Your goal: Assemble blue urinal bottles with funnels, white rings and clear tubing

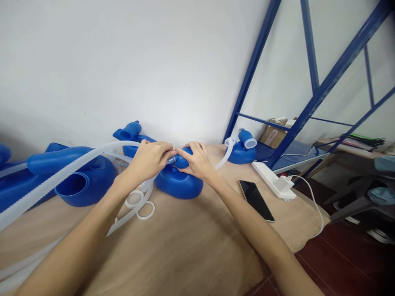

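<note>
A blue plastic bottle [180, 185] with a rounded body stands on the brown paper in front of me. My right hand [197, 160] is closed round its upper part, thumb and fingers on the blue plastic. My left hand [154, 158] is pinched at a clear connector [171, 159] on the bottle's near left side. From the left, a long white ribbed hose [77, 164] runs up to my left hand. Its end is hidden behind the fingers, so I cannot tell whether it meets the connector.
More blue bottles [92, 185] stand to the left, and one [242, 152] at the right. Two white rings [145, 210] lie below my left wrist among hoses. A phone [256, 200] and a power strip [271, 179] lie at the right, beside a blue metal rack [256, 61].
</note>
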{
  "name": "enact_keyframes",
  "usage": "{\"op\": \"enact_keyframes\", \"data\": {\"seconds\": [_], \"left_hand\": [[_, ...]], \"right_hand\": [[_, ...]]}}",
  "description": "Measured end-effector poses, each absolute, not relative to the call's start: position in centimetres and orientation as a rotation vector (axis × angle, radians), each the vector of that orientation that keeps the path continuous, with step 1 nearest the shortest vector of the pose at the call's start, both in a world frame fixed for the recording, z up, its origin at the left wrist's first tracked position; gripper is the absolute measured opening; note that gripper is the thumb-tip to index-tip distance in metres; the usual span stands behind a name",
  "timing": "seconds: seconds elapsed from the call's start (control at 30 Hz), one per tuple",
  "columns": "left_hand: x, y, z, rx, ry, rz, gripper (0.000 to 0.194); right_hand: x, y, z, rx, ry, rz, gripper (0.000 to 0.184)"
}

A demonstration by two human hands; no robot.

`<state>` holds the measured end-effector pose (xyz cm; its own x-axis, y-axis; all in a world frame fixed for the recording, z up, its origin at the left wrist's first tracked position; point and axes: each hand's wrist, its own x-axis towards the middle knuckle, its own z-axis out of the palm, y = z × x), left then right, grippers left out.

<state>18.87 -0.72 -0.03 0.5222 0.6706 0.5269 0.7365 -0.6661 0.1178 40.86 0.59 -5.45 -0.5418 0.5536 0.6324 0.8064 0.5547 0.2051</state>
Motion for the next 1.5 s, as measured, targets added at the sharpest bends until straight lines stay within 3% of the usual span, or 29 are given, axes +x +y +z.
{"op": "enact_keyframes", "data": {"seconds": [0.47, 1.13, 1.37, 1.5], "left_hand": [[19.5, -2.5, 0.6, -2.456, -1.209, -0.624, 0.035], [19.3, -1.7, 0.6, -2.660, -1.302, -0.785, 0.038], [18.7, -0.2, 0.3, -2.964, -1.490, -1.045, 0.050], [18.0, 0.2, 0.2, -3.200, -1.671, -1.026, 0.061]], "right_hand": [[40.9, 0.4, -5.5, -1.116, -2.281, -0.657, 0.058], [41.0, 0.7, -5.5, -1.091, -2.285, -0.697, 0.057], [41.2, 0.7, -5.5, -1.080, -2.282, -0.660, 0.058], [42.3, 1.1, -5.1, -1.036, -2.291, -0.493, 0.070]]}}
